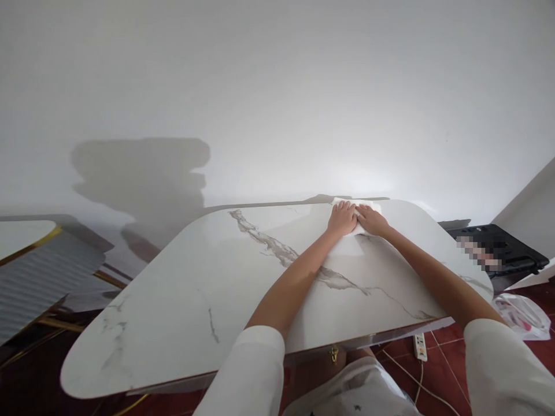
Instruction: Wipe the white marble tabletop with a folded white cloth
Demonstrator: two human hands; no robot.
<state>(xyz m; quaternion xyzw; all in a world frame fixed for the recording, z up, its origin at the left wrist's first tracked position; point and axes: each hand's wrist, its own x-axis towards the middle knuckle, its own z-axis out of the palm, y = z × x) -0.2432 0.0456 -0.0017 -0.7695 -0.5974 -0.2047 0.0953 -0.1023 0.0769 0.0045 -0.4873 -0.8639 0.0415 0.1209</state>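
Both of my arms reach across a white marble-patterned table (169,300) to its far edge by the wall. There a folded white cloth (361,202) lies on the tabletop, partly hidden under my hands. My left hand (342,218) presses on its left part, fingers closed over it and pointing at the wall. Against its right part rests my right hand (373,221), angled inward so that its fingertips meet the left hand's. Grey-brown veins run over the table surface beside my left forearm.
A plain white wall (277,104) rises behind the table. At left stands a ribbed grey cabinet (47,283) with gold trim. To the right are a black case (515,248), a clear plastic bag (526,315) and a power strip (420,346) with its cord on the red floor.
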